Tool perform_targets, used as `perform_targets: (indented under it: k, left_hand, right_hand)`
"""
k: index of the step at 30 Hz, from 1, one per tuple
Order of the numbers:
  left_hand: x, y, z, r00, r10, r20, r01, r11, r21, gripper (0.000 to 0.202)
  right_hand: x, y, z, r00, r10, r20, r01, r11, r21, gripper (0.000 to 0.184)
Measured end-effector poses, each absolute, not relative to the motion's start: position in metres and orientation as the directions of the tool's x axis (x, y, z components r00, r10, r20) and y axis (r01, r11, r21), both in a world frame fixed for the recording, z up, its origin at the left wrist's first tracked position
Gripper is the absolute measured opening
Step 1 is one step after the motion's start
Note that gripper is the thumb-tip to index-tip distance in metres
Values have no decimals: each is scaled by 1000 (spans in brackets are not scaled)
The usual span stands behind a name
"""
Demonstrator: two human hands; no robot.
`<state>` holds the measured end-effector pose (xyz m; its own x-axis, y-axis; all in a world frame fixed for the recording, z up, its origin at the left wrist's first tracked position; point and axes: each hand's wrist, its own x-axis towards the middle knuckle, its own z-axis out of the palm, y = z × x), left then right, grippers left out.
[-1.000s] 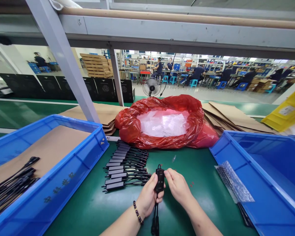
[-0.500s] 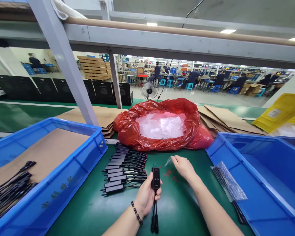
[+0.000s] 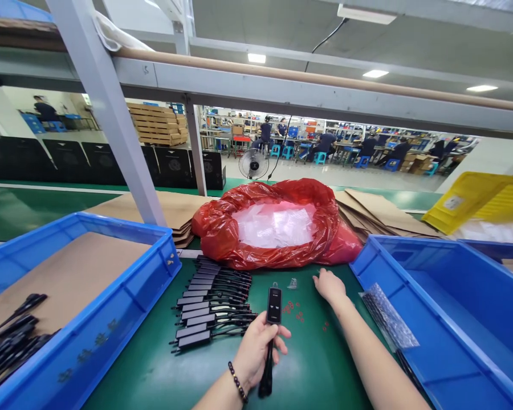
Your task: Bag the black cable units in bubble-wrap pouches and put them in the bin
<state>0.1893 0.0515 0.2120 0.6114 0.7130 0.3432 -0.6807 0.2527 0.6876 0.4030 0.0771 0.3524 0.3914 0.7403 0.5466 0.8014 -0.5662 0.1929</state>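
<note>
My left hand (image 3: 259,347) is closed around the lower end of a small black control box (image 3: 274,304) with cables hanging below it. The box stands nearly upright, its face toward me, with a small loop at its top. My right hand (image 3: 331,286) is low over the green table, right of a small clear plastic piece (image 3: 292,283). Its thumb and forefinger look slightly apart, and I see nothing held between them; the other fingers are hidden. Small red rings (image 3: 290,307) lie scattered between my hands. A row of similar black boxes with cables (image 3: 196,322) lies to the left.
A red plastic bag (image 3: 222,228) of clear packets stands at the back. Blue bins (image 3: 123,319) flank the table; the left one holds black cables (image 3: 17,336). By the right bin (image 3: 414,319) lies a bubble-wrap pouch (image 3: 387,319). Cardboard sheets (image 3: 380,213) lie behind.
My right hand has moved right and let go of the clear plastic piece, which now lies on the table. The left hand still holds the control box. The camera view has tilted slightly up.
</note>
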Motion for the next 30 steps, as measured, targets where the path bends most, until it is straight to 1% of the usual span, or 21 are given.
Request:
perform_targets:
  k: [3,5,7,9,10,13,15,16,17,20,22,23,24,25,26,27,28,30]
  left_hand:
    - [191,53,209,592,714,375,-690,208,693,56]
    - [192,54,208,590,712,382,-692,201,694,55]
    - [192,56,207,590,713,380,-690,200,696,53]
    - [192,57,207,586,715,380,-690,195,697,51]
    - [192,58,206,586,714,384,-691,192,697,50]
    - [191,60,205,588,705,396,-697,193,691,52]
    - [191,61,205,591,698,405,-701,196,685,52]
    - [191,61,205,587,697,411,-707,194,680,51]
    - [191,61,205,582,697,419,-714,191,673,49]
    - [189,59,206,535,723,436,-747,166,643,44]
    - [186,57,209,498,748,438,-770,151,620,45]
    - [184,56,210,484,758,437,-781,149,607,47]
    - [183,56,210,473,764,440,-790,147,595,49]
    - [181,55,211,466,763,447,-799,146,584,50]
    - [180,55,211,461,759,460,-806,142,574,51]
    - [180,55,211,460,749,477,-811,135,570,51]
    - [180,55,210,461,738,493,-812,127,570,51]
    - [181,56,210,461,732,502,-807,110,581,51]
  right_hand:
    - [396,75,360,256,713,653,797,-538,276,33]
    - [383,81,374,129,684,718,809,-492,322,38]
    - [368,93,390,30,664,747,820,-444,361,44]
    - [357,113,405,-23,655,755,824,-415,385,38]
    - [353,124,411,-32,647,762,826,-412,385,35]
    - [349,155,419,-23,614,789,844,-411,345,41]
    - [346,168,419,-20,602,798,872,-380,309,29]
    - [343,170,419,-32,603,797,892,-343,296,24]
    - [339,169,419,-54,602,797,914,-292,282,23]
    - [322,145,418,-118,544,831,971,-113,212,31]
    - [311,118,415,-102,468,878,995,38,95,38]
    - [307,103,412,-63,439,896,987,158,-8,41]
    - [304,89,408,9,445,895,924,338,-177,42]
    - [303,75,403,79,500,862,824,455,-339,43]
    - [302,64,397,132,577,806,701,521,-488,45]
    - [302,54,389,166,661,732,587,530,-612,47]
    - [302,45,380,190,733,653,511,494,-703,50]
    - [302,34,359,205,826,524,389,423,-818,54]
